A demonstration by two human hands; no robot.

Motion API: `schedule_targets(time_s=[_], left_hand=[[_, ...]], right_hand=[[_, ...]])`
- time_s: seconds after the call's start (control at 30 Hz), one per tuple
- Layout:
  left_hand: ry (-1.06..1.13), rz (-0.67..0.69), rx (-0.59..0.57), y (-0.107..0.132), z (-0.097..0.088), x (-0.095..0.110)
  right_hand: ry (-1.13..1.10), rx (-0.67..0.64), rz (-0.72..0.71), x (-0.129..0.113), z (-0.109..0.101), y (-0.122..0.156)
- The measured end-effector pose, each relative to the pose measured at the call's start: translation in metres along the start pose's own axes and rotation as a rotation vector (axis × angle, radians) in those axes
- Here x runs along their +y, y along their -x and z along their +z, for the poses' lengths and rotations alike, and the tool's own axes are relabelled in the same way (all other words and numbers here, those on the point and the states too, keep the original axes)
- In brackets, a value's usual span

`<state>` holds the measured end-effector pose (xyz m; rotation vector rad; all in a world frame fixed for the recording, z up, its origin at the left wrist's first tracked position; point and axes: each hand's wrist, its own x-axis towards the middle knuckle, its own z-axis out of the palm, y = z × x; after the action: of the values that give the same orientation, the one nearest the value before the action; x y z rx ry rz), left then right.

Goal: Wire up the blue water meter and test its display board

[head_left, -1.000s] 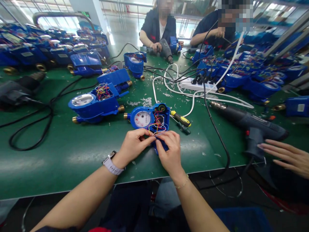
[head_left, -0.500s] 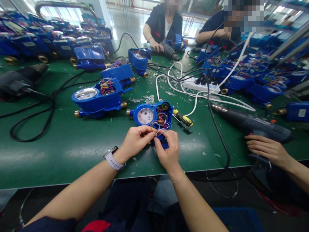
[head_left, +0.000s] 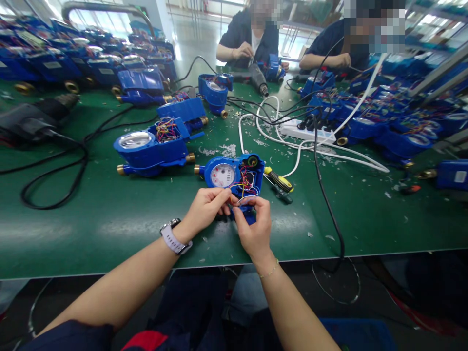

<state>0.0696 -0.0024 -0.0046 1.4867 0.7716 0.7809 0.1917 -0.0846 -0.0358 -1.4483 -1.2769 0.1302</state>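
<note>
Left hand (head_left: 206, 207) and right hand (head_left: 256, 222) pinch thin wires (head_left: 250, 180) at the near side of an open blue meter (head_left: 237, 168) on the table (head_left: 124, 239) — a sharp tug could pull one loose, a stray knock roll the screwdriver (head_left: 280, 180) just right.

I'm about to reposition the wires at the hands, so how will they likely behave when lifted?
The wires are probably floppy, since they bend in loose curves. They look thin, so likely fragile if tugged. They may snag, as several cross inside the open blue meter.
</note>
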Motion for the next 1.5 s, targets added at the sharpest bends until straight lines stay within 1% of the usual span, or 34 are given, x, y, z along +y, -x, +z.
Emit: schedule_targets(time_s=[0.07,0.17,0.23,0.3,0.43,0.6,0.7,0.83,0.97,1.17,1.37,1.5], left_hand=[[-0.006,0.019,0.006,0.001,0.0,0.002],[-0.071,0.076,0.049,0.003,0.0,0.006],[-0.096,0.09,0.066,0.004,0.0,0.008],[-0.08,0.089,0.065,0.004,0.0,0.009],[-0.017,0.077,0.044,0.004,0.0,0.009],[0.012,0.071,0.011,0.004,0.0,0.006],[-0.074,0.095,0.011,0.005,0.002,0.003],[-0.186,0.135,0.016,0.007,0.005,0.0],[-0.208,0.164,0.037,0.008,0.007,0.001],[-0.287,0.228,0.057,0.009,0.006,0.002],[-0.331,0.258,0.069,0.01,0.007,0.0],[-0.325,0.26,0.069,0.009,0.007,0.0]], right_hand=[[-0.06,0.063,0.002,0.002,-0.001,0.002],[0.0,0.112,-0.143,0.0,-0.007,0.001],[0.096,0.08,-0.237,-0.004,-0.01,-0.003],[0.17,0.028,-0.285,-0.009,-0.012,-0.007],[0.258,-0.026,-0.306,-0.014,-0.011,-0.015],[0.311,-0.04,-0.329,-0.014,-0.011,-0.023],[0.335,-0.022,-0.349,-0.013,-0.014,-0.026],[0.397,-0.02,-0.445,-0.012,-0.019,-0.031],[0.437,-0.059,-0.508,-0.012,-0.023,-0.035],[0.432,-0.139,-0.51,-0.012,-0.027,-0.038],[0.538,-0.157,-0.606,-0.017,-0.029,-0.042],[0.543,-0.163,-0.646,-0.019,-0.028,-0.045]])
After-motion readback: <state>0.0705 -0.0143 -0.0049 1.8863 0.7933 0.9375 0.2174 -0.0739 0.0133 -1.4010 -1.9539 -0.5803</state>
